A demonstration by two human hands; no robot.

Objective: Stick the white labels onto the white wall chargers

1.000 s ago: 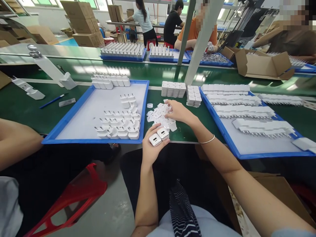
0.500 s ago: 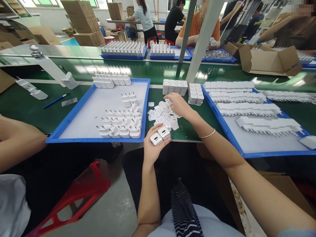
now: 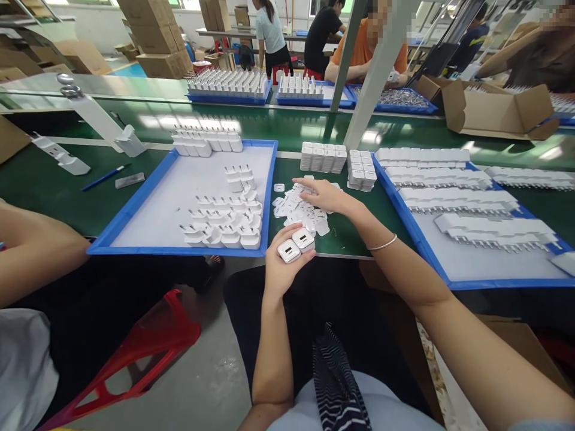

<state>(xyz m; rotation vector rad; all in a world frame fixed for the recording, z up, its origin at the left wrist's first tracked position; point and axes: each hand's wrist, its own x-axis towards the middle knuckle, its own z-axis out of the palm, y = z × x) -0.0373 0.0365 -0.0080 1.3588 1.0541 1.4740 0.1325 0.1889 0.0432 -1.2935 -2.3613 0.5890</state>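
Observation:
My left hand (image 3: 279, 276) is closed around two white USB chargers (image 3: 288, 251), side by side with their port faces up. Each face has a dark slot in it. Over a loose pile of small white plastic plates (image 3: 294, 208), my right hand (image 3: 331, 195) has its fingers stretched out, the fingertips on or just above the pile; nothing shows between them. Behind the pile stand neat stacks of white plates (image 3: 323, 158), with another stack (image 3: 360, 170) to their right.
To the left, a blue-rimmed tray (image 3: 135, 212) carries rows of white plug housings (image 3: 224, 230) with metal pins. Another blue-rimmed tray (image 3: 471, 281) at right bears longer rows (image 3: 458, 197). A grey post (image 3: 375, 78) rises behind the stacks. Someone's arm (image 3: 40, 239) rests at far left.
My right hand has shifted slightly left and down over the pile, and its fingers have straightened. The left hand still holds the two chargers. The whole view has moved a little.

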